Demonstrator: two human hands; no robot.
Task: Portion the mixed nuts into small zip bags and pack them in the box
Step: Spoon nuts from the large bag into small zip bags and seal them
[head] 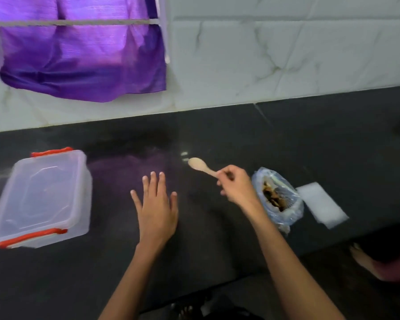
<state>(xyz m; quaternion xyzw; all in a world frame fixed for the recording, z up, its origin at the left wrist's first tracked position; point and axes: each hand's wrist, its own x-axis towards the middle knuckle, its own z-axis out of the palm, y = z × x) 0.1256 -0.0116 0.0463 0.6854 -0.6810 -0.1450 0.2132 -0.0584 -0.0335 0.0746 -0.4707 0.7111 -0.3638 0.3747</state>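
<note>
A clear plastic box (42,197) with red clips and its lid on sits at the left of the dark counter (217,135). My left hand (156,207) hovers flat over the counter's middle with fingers spread, holding nothing. My right hand (234,183) pinches the handle of a wooden spoon (200,166), whose bowl points up and to the left. Just right of that hand stands an open plastic bag of mixed nuts (276,197). A stack of small clear zip bags (321,204) lies flat to the right of the nut bag.
A purple cloth (79,54) hangs from a rod against the white tiled wall (263,54) behind the counter. The counter's front edge runs along the bottom; a foot (365,259) shows on the floor at lower right.
</note>
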